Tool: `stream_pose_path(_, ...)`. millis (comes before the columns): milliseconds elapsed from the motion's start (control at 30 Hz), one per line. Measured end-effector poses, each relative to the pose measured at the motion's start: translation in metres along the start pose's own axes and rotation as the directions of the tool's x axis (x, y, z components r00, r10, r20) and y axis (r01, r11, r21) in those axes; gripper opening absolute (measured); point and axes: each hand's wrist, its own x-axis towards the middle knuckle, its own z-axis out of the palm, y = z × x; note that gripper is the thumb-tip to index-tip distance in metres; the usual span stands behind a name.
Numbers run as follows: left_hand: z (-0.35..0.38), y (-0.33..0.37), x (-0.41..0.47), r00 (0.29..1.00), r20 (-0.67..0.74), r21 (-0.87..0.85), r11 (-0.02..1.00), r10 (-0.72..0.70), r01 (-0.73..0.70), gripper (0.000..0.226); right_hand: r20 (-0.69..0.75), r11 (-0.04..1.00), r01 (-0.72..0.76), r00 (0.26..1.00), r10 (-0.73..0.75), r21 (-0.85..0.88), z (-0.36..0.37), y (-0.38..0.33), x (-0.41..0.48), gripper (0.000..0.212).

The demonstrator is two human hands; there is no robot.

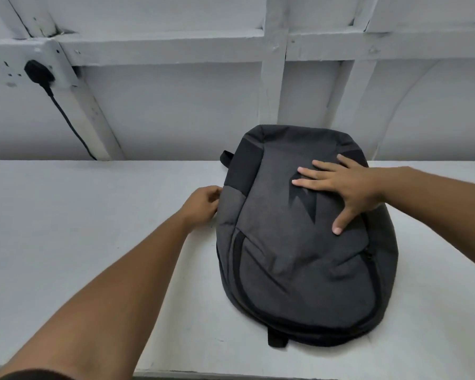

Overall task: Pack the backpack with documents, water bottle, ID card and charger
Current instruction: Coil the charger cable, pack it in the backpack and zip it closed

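Observation:
A dark grey backpack (294, 259) lies flat on the white table (93, 215), front side up, its zips closed as far as I can see. My right hand (343, 187) rests flat on the upper front panel, fingers spread. My left hand (203, 205) is curled at the bag's left edge, fingers pinched against the side seam; what they pinch is hidden. No documents, bottle, card or loose charger show in the head view.
A black plug (39, 74) sits in a wall socket at the upper left, its cable (72, 127) running down behind the table. A white panelled wall stands right behind the table. The table's near edge runs along the bottom.

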Motion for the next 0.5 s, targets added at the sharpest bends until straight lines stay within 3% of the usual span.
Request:
stream_pose_path(67, 0.0, -0.007, 0.003, 0.999, -0.048, 0.048, 0.999, 0.018, -0.016, 0.019, -0.087, 0.998, 0.034, 0.996, -0.029, 0.05, 0.015, 0.004, 0.001, 0.129)
stream_pose_path(167, -0.001, -0.014, 0.006, 0.991, -0.1, 0.264, 0.963, 0.088, -0.059, 0.024, -0.196, 0.99, 0.076, 0.979, -0.051, 0.119, 0.035, 0.01, 0.003, 0.127)
stream_pose_path(300, -0.002, -0.019, 0.0, 0.957, -0.137, 0.483, 0.861, 0.255, -0.16, 0.025, -0.228, 0.983, 0.07, 0.973, -0.031, 0.169, 0.043, 0.01, 0.006, 0.126)
stream_pose_path(500, 0.0, -0.025, -0.031, 0.948, -0.121, 0.619, 0.769, 0.295, -0.161, 0.026, -0.281, 0.978, 0.039, 0.959, 0.021, 0.203, 0.05, 0.002, 0.003, 0.12)
